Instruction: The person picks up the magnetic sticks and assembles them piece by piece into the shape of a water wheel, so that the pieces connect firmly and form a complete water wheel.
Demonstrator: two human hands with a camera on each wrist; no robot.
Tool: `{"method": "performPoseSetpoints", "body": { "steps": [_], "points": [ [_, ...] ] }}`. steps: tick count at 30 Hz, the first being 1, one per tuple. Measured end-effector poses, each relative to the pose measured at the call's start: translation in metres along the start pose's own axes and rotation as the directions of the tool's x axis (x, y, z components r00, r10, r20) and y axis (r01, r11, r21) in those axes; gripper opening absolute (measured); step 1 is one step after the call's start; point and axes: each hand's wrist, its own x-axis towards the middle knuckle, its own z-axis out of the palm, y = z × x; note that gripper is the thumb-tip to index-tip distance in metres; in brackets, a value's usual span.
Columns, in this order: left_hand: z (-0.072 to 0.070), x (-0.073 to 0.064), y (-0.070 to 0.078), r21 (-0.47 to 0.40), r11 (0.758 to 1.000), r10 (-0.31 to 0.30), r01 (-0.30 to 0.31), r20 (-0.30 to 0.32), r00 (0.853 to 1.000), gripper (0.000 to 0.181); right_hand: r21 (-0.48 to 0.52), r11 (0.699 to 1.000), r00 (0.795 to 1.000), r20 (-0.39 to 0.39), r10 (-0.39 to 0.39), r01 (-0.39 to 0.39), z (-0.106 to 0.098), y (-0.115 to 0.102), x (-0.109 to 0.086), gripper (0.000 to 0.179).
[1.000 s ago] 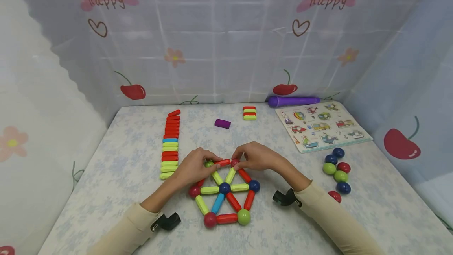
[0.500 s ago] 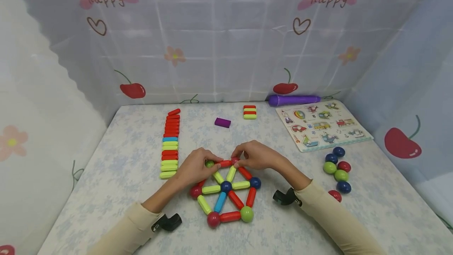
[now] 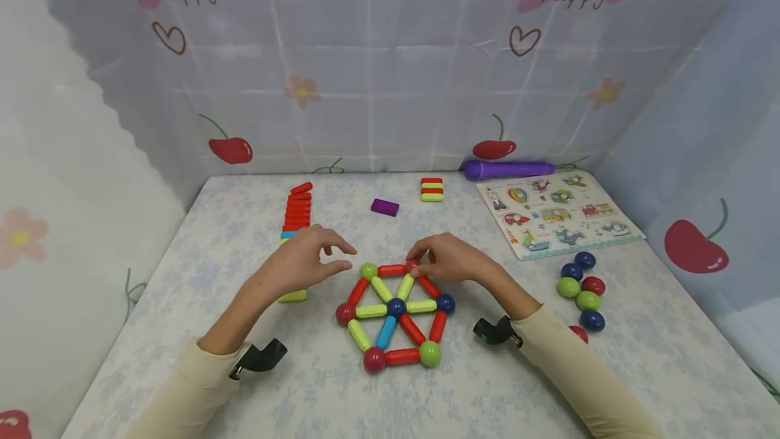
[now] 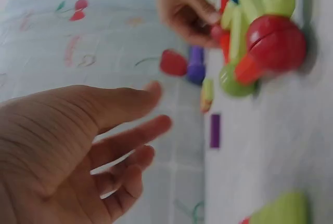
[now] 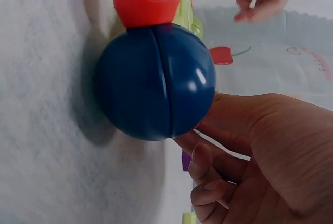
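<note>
As the spread left hand (image 3: 301,261) is withdrawn, the seemingly closed hexagon (image 3: 396,308) is pinched at one red ball (image 3: 412,266) by the right hand (image 3: 452,257).

- Hexagonal rod frame (image 3: 403,357), flat, 6 spokes
- Blue hub ball (image 3: 397,307)
- Red balls (image 3: 345,314): 1, 7, 9 o'clock
- Green balls (image 3: 430,353): 5, 11 o'clock
- Blue rim ball (image 3: 446,303): 3 o'clock

A red ball (image 3: 412,265) at the right fingers (image 3: 420,247); a lime ball (image 3: 368,272) between them and the left fingers (image 3: 343,266); nearer than both, a navy ball (image 3: 397,307) amid lime, red and light-blue rods (image 3: 370,311). Beyond the fingers, a purple block (image 3: 385,207); below, a white table (image 3: 341,402) with blue-grey floral print.
</note>
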Motion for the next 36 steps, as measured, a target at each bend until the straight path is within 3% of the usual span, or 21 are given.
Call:
{"method": "performPoseSetpoints", "body": {
  "steps": [3, 5, 8, 12, 15, 19, 25, 28, 32, 34, 36],
  "points": [
    [-0.017, -0.019, -0.006, 0.097, 0.994, -0.061, 0.059, 0.026, 0.998, 0.024, 0.0, 1.0, 1.0, 0.001, 0.007, -0.007, -0.003, 0.002, -0.002, 0.028],
    [-0.019, -0.033, -0.014, 0.162, 0.982, -0.102, 0.095, 0.033, 0.994, 0.022, 0.001, 1.0, 1.0, 0.003, 0.009, -0.009, -0.004, 0.004, -0.002, 0.029],
    [-0.013, -0.054, -0.024, 0.232, 0.965, -0.135, 0.123, 0.033, 0.99, 0.021, 0.001, 1.0, 1.0, 0.004, 0.012, -0.012, -0.005, 0.006, -0.004, 0.029],
    [0.001, -0.072, -0.032, 0.283, 0.952, -0.117, 0.118, -0.019, 0.993, 0.025, -0.005, 1.0, 1.0, -0.006, 0.022, -0.022, -0.008, 0.005, -0.007, 0.031],
    [0.009, -0.076, -0.035, 0.314, 0.943, -0.086, 0.106, -0.075, 0.993, 0.029, -0.025, 0.999, 0.999, -0.03, 0.04, -0.041, -0.013, 0.004, -0.014, 0.032],
    [0.016, -0.076, -0.038, 0.349, 0.932, -0.069, 0.102, -0.105, 0.992, 0.032, -0.053, 0.996, 0.994, -0.082, 0.067, -0.072, -0.023, 0.006, -0.034, 0.034],
    [0.018, -0.077, -0.037, 0.361, 0.93, -0.032, 0.072, -0.115, 0.993, 0.028, -0.067, 0.988, 0.97, -0.208, 0.126, -0.142, -0.044, 0.031, -0.095, 0.031],
    [0.014, -0.073, -0.028, 0.312, 0.948, -0.029, 0.066, -0.123, 0.992, 0.028, -0.077, 0.978, 0.948, -0.268, 0.169, -0.196, -0.055, 0.047, -0.127, 0.027],
    [0.011, -0.058, -0.008, 0.069, 0.997, -0.014, 0.024, -0.132, 0.991, 0.027, -0.085, 0.958, 0.925, -0.298, 0.237, -0.273, -0.063, 0.066, -0.157, 0.027],
    [0.014, -0.046, 0.004, -0.098, 0.995, 0.006, -0.018, -0.118, 0.993, 0.029, -0.078, 0.947, 0.916, -0.288, 0.278, -0.312, -0.065, 0.074, -0.168, 0.03],
    [0.021, -0.035, 0.016, -0.237, 0.969, 0.04, -0.061, -0.095, 0.995, 0.032, -0.08, 0.937, 0.911, -0.275, 0.309, -0.341, -0.065, 0.08, -0.178, 0.033]
  ]
}}
